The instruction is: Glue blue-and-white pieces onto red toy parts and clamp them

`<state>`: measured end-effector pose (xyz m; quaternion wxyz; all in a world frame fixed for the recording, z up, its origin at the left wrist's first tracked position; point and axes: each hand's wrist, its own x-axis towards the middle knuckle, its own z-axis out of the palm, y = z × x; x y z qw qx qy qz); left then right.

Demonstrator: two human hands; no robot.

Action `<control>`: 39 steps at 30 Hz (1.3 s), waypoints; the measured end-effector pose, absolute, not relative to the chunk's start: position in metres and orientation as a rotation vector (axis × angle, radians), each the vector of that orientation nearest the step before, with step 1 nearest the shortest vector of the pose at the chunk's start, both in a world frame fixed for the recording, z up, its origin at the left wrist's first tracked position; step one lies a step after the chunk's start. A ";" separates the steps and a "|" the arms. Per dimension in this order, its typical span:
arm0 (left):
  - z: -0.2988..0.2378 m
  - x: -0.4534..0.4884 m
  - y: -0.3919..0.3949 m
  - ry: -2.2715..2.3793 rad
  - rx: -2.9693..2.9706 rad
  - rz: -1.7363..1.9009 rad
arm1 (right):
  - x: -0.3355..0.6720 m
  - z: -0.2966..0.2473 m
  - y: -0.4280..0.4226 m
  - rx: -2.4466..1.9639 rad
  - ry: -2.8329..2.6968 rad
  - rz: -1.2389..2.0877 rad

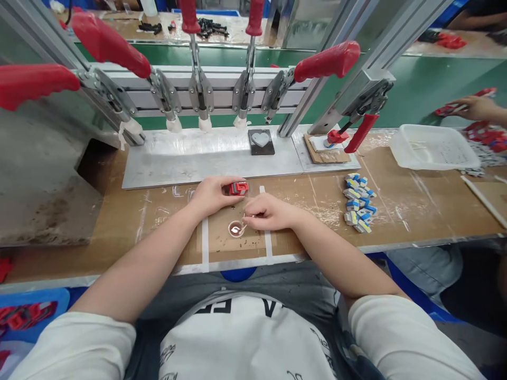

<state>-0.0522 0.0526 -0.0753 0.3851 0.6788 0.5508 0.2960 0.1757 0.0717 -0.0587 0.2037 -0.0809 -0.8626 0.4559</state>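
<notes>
Piece [239, 188], boxy, bright red, grey patches, in left fingers [231, 200]

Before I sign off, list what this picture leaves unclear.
Head view:
- Part of the red piece: covered by the left hand.
- Upper end of the thin stick: hidden in the right hand.
- Rest of the co-worker's arm: cut off by the right edge.
- Black parts behind: too small to identify.

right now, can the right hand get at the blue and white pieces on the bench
Probably yes: the blue and white pieces lie to the right of the right hand, with nothing visibly blocking the way across the bench. It holds a thin stick, though, which might need setting down first.
</notes>
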 end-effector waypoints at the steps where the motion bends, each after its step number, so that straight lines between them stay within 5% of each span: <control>1: -0.075 -0.052 0.053 1.406 1.728 0.741 | 0.177 -0.060 0.074 -0.271 -2.331 1.268; 9: -0.070 -0.049 0.053 1.538 1.881 0.556 | 0.176 -0.069 0.090 -0.923 -1.848 0.971; 25: -0.067 -0.047 0.050 1.583 1.979 0.554 | 0.176 -0.068 0.094 -1.042 -1.959 0.773; 39: -0.074 -0.049 0.052 1.582 1.999 0.566 | 0.169 -0.068 0.096 -1.010 -1.875 1.150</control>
